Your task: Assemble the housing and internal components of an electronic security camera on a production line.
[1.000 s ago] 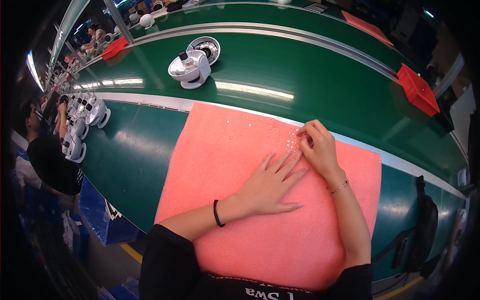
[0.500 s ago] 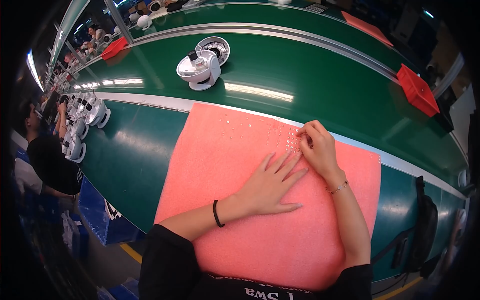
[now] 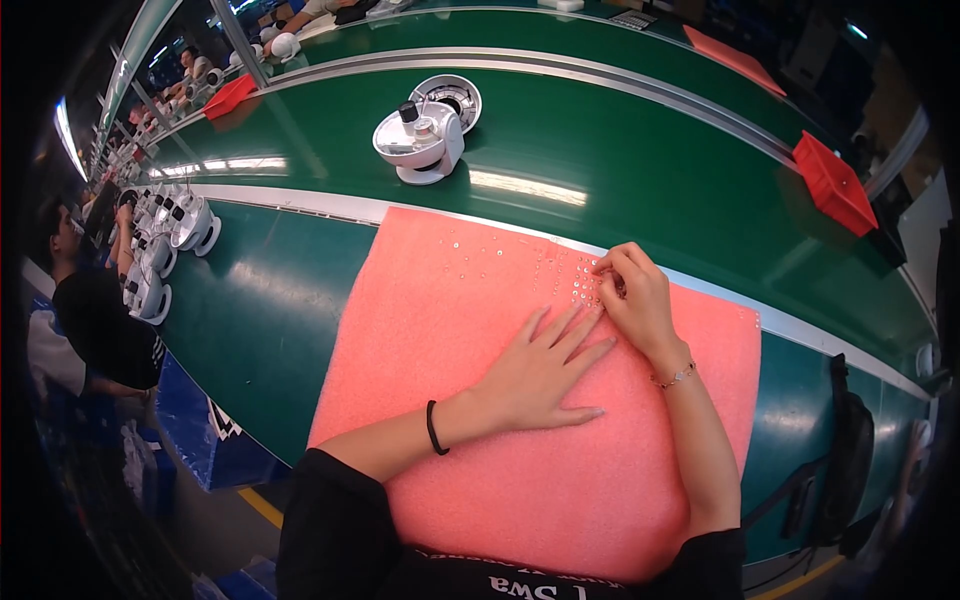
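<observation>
A pink foam sheet (image 3: pixel 400 330) lies on the bench in front of me. Rows of small ring-shaped metal pieces (image 3: pixel 583 285) rest on its far part, with several more scattered (image 3: pixel 482 263) to their left. My left hand (image 3: pixel 540 375) is spread flat on the foam, its fingertips just short of the rows. Beside the right end of the rows, my right hand (image 3: pixel 637 295) has its fingers curled in a pinch at the foam. Whatever lies between those fingertips is too small and hidden to make out.
Beyond the foam runs a green conveyor belt (image 3: pixel 620 150) carrying a white camera-like device with an opened round housing (image 3: pixel 420 140). Similar white devices (image 3: pixel 165 240) stand at the left by a seated person (image 3: pixel 100 300). A red bin (image 3: pixel 835 180) sits far right; a black bag (image 3: pixel 850 450) lies at the right.
The white device on the belt has shifted a little to the right. Both my hands stay where they were.
</observation>
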Demonstrator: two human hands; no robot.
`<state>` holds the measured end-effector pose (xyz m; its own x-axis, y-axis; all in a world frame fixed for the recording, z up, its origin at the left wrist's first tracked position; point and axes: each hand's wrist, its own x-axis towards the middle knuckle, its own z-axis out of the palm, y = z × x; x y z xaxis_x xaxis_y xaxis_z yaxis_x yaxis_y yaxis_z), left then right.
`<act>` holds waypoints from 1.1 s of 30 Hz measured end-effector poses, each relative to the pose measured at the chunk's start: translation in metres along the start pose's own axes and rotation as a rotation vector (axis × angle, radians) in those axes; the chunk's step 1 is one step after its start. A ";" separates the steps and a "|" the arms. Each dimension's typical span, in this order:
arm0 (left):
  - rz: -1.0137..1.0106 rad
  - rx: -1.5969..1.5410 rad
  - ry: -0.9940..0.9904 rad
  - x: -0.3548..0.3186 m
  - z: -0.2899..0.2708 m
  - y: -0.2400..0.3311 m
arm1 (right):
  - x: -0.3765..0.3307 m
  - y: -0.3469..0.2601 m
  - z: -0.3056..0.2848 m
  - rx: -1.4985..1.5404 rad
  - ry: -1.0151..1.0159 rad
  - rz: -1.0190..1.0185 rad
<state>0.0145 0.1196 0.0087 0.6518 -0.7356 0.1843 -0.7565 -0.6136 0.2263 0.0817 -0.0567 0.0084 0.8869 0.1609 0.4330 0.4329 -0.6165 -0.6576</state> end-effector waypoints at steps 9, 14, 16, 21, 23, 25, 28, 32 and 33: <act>-0.052 -0.200 0.048 0.005 -0.009 -0.005 | 0.001 0.002 0.001 -0.006 0.014 -0.027; -0.588 -1.227 0.568 0.040 -0.032 -0.068 | 0.000 0.000 0.003 -0.024 0.012 -0.061; -0.750 -1.396 0.956 0.056 -0.049 -0.118 | 0.001 -0.005 0.003 -0.006 0.002 -0.036; -0.640 -1.830 1.160 0.064 -0.046 -0.174 | 0.000 -0.003 0.008 0.003 0.012 -0.040; -0.566 -1.853 1.170 0.068 -0.028 -0.190 | 0.001 -0.004 0.007 -0.002 0.022 -0.050; -0.475 -1.865 1.205 0.062 -0.023 -0.210 | 0.001 -0.008 0.009 0.004 0.027 -0.063; -0.486 -1.810 1.208 0.058 -0.030 -0.209 | 0.001 -0.008 0.009 0.013 0.025 -0.060; -0.610 -1.678 1.054 0.050 -0.066 -0.176 | 0.001 -0.022 0.000 -0.168 0.064 -0.099; -0.641 -1.618 0.979 0.044 -0.076 -0.172 | 0.003 -0.030 -0.002 -0.273 0.151 -0.177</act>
<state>0.1775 0.2145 0.0509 0.9856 0.1676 -0.0230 -0.0683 0.5187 0.8522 0.0708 -0.0392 0.0306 0.7592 0.1804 0.6254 0.5007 -0.7758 -0.3840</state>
